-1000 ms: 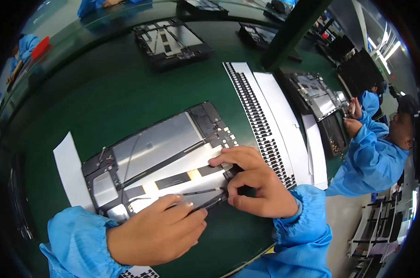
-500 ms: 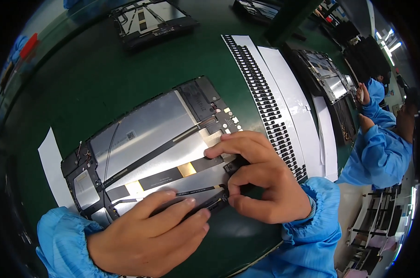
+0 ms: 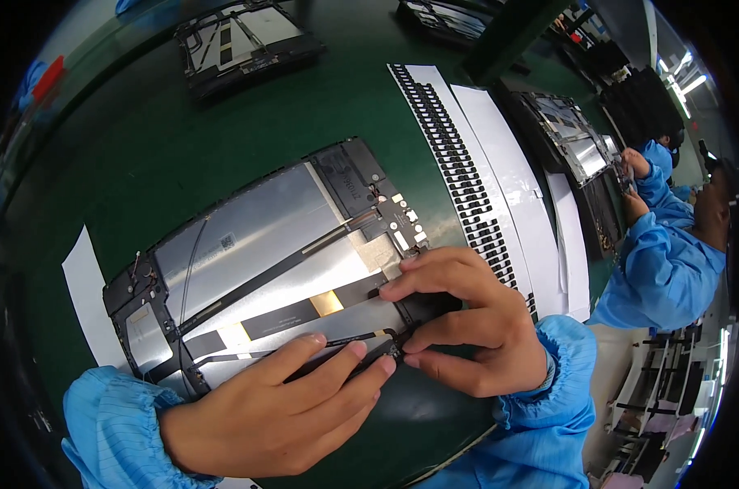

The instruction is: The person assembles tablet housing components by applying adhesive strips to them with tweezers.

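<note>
An opened tablet back panel (image 3: 255,253) lies flat on the green work mat (image 3: 125,155), its long axis running from about 8 o'clock to 2 o'clock across the view, with silver shielding and dark flat ribbon cables (image 3: 304,306) crossing it. Both hands meet at the panel's near edge, toward 5 o'clock from its centre. The left hand (image 3: 280,403) comes in from 7 o'clock with its fingers stretched out nearly flat, the fingertips (image 3: 355,350) pressing down on a thin black strip (image 3: 361,341) that lies along the panel's lower edge, parallel to the long axis. The right hand (image 3: 467,326) comes in from 4 o'clock, its fingers curled and its thumb and forefinger pinched together right at the end of that same strip, so the two hands almost touch there; whether the pinch really grips the strip or only pushes on it I cannot tell. The strip thus lies directly under both sets of fingertips, the right hand nearer to its end. At 1 o'clock from the panel white sheets of small black parts (image 3: 467,163) lie on the mat, and beyond, at 3 o'clock, a co-worker in a blue coat (image 3: 671,261) bends over another panel.
</note>
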{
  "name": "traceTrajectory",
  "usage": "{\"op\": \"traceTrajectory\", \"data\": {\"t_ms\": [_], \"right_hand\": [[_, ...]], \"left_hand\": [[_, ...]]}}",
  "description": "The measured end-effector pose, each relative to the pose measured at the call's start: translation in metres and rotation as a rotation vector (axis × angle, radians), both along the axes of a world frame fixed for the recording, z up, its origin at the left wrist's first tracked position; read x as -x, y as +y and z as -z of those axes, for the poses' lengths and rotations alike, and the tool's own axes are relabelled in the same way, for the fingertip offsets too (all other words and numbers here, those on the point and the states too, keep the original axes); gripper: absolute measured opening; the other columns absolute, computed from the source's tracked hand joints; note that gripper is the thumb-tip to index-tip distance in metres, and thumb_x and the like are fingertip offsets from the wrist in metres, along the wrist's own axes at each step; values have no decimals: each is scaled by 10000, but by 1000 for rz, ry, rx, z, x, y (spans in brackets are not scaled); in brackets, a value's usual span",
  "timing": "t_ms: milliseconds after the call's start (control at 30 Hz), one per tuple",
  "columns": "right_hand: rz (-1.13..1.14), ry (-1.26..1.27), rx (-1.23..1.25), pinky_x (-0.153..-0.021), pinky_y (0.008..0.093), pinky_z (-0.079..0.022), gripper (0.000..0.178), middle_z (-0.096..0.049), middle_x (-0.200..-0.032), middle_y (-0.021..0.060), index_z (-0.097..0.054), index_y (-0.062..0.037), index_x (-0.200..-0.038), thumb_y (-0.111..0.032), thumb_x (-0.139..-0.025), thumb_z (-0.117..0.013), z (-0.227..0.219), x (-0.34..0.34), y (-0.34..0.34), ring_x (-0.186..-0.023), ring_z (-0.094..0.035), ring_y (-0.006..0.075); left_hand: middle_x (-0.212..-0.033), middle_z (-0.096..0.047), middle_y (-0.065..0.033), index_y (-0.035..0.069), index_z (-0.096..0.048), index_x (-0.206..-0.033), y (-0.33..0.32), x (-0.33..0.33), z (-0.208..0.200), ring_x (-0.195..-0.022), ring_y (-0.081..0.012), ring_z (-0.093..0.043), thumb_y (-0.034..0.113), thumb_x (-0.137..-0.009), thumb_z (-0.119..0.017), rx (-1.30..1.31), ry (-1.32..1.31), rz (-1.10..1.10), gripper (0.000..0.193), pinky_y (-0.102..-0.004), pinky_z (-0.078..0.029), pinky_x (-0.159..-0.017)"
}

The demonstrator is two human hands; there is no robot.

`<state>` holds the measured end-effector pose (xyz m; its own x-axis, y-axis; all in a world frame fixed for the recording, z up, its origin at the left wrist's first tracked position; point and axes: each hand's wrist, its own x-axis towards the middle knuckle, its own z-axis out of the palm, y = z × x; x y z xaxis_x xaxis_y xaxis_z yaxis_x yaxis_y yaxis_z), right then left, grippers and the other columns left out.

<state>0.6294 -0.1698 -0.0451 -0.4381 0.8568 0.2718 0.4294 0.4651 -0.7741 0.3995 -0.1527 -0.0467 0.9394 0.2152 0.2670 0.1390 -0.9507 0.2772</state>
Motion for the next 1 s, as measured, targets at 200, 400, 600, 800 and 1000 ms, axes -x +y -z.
{"op": "traceTrajectory", "data": {"t_ms": [200, 400, 600, 800, 1000], "right_hand": [[-32, -22, -98, -838, 406, -393, 141, -569, -1048, 132, -594, -1, -658, 50, -538, -649, -2, 3, 1, -1010, -487, 319], [-18, -42, -237, -827, 370, -402, 136, -589, -993, 91, -589, -17, -652, 40, -548, -654, 6, 7, -5, -980, -506, 285], [152, 317, 13, -859, 309, -412, 134, -571, -1031, 110, -622, -22, -786, 6, -659, -656, 21, -17, -1, -991, -528, 237], [423, -237, -315, -888, 384, -375, 329, -532, -1056, 209, -583, 95, -937, -206, -806, -597, 38, -9, 10, -985, -482, 337], [429, -91, -251, -856, 382, -378, 339, -534, -1022, 214, -578, 102, -905, -219, -802, -607, 41, 9, 12, -944, -486, 353]], "left_hand": [[-1145, -548, -81, 80, -621, -955, -1, 1, -4, -1028, -233, -534, 108, -766, -578, -54, 45, 14, 196, -356, -451, -819], [-1183, -508, -138, 97, -589, -1024, -4, -1, -5, -1033, -285, -524, 129, -747, -573, -128, 129, 103, 279, -393, -430, -859], [-1236, -467, -181, 75, -494, -1202, -26, 27, -39, -1187, -362, -418, 101, -664, -669, 109, 46, -134, 566, -469, -364, -939], [-1198, -438, -235, -36, -362, -1271, -83, 104, -9, -1105, -374, -413, 189, -635, -739, 192, -124, -944, 773, -404, -310, -983], [-1245, -397, -322, -56, -411, -1240, -82, 99, 28, -1152, -430, -408, 230, -621, -779, 149, -170, -927, 774, -443, -317, -974]]}}
